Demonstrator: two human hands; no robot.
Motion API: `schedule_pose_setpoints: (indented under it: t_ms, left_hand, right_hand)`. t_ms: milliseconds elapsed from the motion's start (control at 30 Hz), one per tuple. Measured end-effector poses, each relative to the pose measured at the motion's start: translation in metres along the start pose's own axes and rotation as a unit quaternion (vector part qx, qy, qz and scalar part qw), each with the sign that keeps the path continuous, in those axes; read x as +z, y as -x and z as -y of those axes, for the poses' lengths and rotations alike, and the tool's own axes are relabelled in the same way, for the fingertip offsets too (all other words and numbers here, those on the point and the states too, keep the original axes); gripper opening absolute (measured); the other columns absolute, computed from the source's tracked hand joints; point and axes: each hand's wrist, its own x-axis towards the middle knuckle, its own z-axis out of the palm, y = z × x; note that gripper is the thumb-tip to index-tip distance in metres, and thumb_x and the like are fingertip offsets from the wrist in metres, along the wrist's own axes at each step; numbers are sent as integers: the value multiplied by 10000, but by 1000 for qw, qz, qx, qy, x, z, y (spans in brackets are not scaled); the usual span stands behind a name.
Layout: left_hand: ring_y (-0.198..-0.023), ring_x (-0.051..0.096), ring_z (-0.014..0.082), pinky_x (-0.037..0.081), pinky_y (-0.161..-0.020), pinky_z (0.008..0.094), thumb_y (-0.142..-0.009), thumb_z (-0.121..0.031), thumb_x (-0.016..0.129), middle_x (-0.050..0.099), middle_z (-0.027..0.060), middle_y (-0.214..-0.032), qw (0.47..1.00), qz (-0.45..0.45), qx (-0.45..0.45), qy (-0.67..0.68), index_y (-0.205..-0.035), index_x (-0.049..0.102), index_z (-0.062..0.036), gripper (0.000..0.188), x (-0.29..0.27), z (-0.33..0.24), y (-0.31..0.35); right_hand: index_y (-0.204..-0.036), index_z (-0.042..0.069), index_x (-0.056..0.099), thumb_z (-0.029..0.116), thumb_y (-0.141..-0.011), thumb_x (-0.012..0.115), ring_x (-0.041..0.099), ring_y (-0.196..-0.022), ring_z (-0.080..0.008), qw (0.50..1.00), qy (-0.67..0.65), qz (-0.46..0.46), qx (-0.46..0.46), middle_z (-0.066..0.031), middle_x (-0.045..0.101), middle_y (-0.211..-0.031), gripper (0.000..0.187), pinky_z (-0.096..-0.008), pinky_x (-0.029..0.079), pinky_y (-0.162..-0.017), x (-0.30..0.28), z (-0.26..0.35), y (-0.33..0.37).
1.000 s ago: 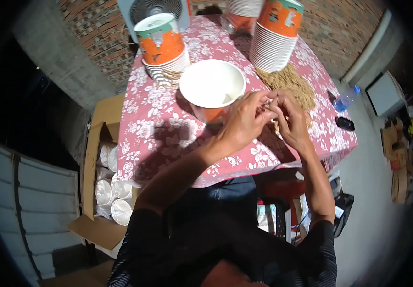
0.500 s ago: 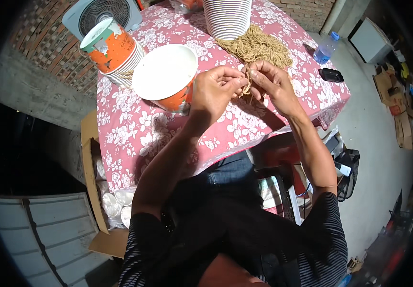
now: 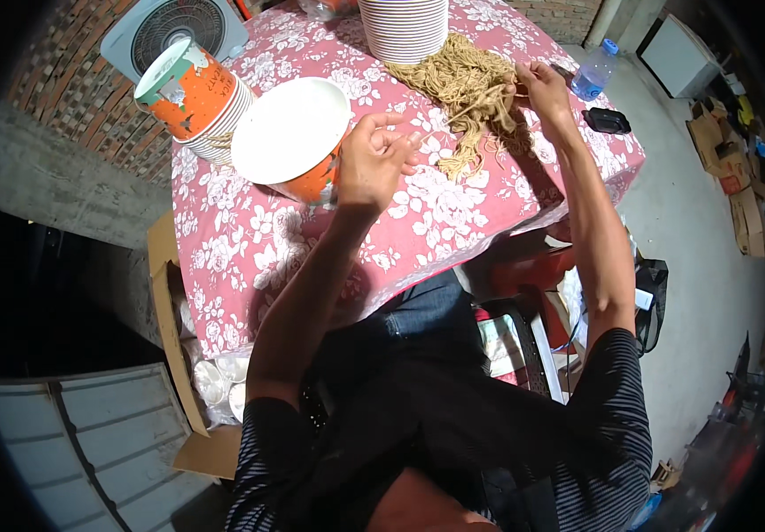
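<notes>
A tangled heap of tan cord (image 3: 471,84) lies on the table, its loose ends trailing toward me. At its right edge my right hand (image 3: 544,93) pinches some of the strands, its fingertips partly hidden. Nearer the middle, my left hand (image 3: 372,164) hovers over the tablecloth with fingers apart; I see nothing held in it. Close to its left is a large orange paper bucket (image 3: 312,182) with a white round top (image 3: 292,129). Behind the cord rises a tall stack of white paper buckets (image 3: 405,31).
Orange and white stacked buckets (image 3: 192,93) stand at the left, by a grey fan (image 3: 174,35). A water bottle (image 3: 593,71) and a small black tray (image 3: 607,121) sit at the right on the pink floral tablecloth (image 3: 440,208). An open cardboard box (image 3: 165,310) stands left of the table.
My hands have come apart from their shared pinch over the cord. The right moved right to the heap's edge; the left drew back slightly and opened. The heap's near strands are now spread toward me.
</notes>
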Motion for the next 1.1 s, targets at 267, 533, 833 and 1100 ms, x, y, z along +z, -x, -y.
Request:
schedule_pose_setpoints:
  t_ms: [267, 533, 833, 1100]
  left_hand:
    - [-763, 669, 113, 543, -669, 232, -986, -53, 683, 708, 103, -884, 999, -4, 50, 18, -1249, 562, 49, 308, 0, -3, 16]
    - [-821, 589, 116, 497, -697, 244, -1013, -171, 575, 644, 47, -954, 956, -18, 278, 87, -1215, 590, 34, 289, -61, -98, 77]
    - [-733, 623, 106, 524, -671, 216, -894, 24, 679, 690, 66, -919, 922, -230, 258, -171, -1174, 649, 17, 282, -117, -154, 134]
    - [-807, 745, 214, 579, -698, 328, -956, -37, 640, 750, 125, -910, 908, 17, 246, -338, -1077, 695, -3, 137, -49, -88, 90]
  right_hand:
    - [-1327, 41, 662, 161, -974, 692, 688, -1148, -354, 870, 283, 43, -402, -215, 666, -1331, 374, -450, 547, -1005, 20, -8, 75]
    - [-1133, 4, 713, 174, -1015, 648, 698, -953, -361, 868, 279, 176, -372, -192, 735, -1039, 217, -440, 555, -850, 34, -47, 73]
    - [-1233, 28, 714, -154, -773, 448, 714, -1041, -296, 845, 380, 223, -302, -190, 742, -1151, 562, -414, 554, -893, 16, -6, 74]
    - [-1352, -81, 593, 291, -1073, 620, 673, -1095, -159, 846, -207, 489, 57, -167, 722, -1177, 466, -284, 571, -949, 106, 79, 197]
